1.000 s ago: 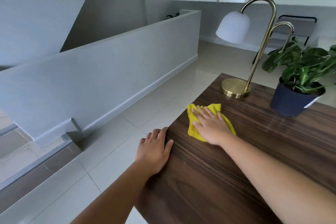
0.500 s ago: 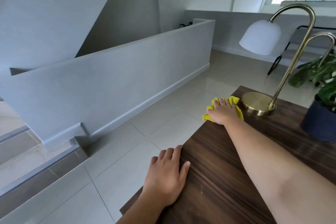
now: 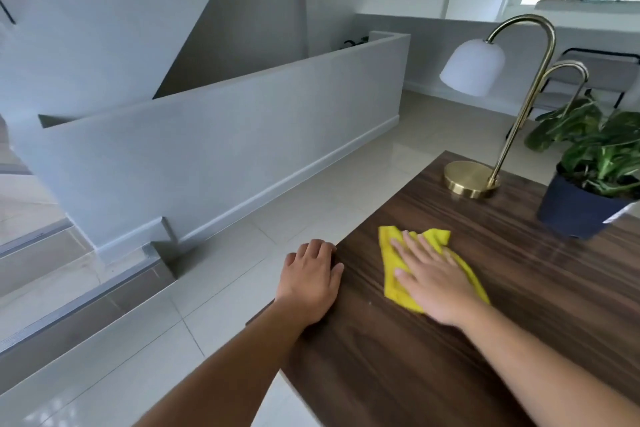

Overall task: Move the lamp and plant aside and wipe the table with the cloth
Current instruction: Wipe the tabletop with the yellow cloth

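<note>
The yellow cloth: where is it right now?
The yellow cloth lies flat under the right hand, near the table's left edge.

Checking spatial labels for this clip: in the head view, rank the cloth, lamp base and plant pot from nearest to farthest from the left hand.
1. Cloth, just right of the left hand.
2. Lamp base, farther back on the table.
3. Plant pot, far right.

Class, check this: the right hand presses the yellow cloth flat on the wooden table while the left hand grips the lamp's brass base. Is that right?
Not quite. In the head view the left hand rests on the table edge, well apart from the lamp. The right hand does press the yellow cloth flat on the table.
</note>
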`<state>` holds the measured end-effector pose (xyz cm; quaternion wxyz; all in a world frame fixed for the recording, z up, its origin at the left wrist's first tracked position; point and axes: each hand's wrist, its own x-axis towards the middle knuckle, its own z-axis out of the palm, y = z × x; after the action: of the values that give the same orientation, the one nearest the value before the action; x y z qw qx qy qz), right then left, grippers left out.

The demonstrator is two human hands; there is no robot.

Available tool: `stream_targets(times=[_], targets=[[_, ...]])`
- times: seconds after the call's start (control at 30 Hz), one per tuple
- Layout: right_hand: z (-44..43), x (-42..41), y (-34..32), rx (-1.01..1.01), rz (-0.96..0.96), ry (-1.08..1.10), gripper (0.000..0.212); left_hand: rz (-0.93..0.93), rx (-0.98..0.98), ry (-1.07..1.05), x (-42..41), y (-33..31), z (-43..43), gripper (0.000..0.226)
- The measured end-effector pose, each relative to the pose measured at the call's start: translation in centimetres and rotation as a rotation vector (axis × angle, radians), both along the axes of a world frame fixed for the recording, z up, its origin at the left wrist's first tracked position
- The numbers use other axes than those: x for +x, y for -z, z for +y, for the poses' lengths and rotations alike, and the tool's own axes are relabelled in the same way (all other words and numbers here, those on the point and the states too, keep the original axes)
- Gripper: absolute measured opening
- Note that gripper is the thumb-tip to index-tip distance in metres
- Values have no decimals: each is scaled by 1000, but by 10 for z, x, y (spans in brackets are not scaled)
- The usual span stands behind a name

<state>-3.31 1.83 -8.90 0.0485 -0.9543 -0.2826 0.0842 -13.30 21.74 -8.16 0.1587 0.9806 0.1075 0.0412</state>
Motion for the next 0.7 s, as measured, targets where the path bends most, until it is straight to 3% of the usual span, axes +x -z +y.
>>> stream_targets(times=[0.2,0.4,0.53,0.6,0.7], targets=[[-1,71,-3,-52,9,227,62,98,93,-54,-45,2,0,54],[90,5,-2,-13,17,-164,60,127,104,-204,-79,9,-10,58],[74,-68,1,14,-9,-421,62,126,126,-250,-92,8,-19,58],[46,-76,4,6,-12,-479,68,144,132,-243,-99,7,-21,59],[5,-51,2,10,10,-374,57,146,128,-223,-111,8,-21,59]])
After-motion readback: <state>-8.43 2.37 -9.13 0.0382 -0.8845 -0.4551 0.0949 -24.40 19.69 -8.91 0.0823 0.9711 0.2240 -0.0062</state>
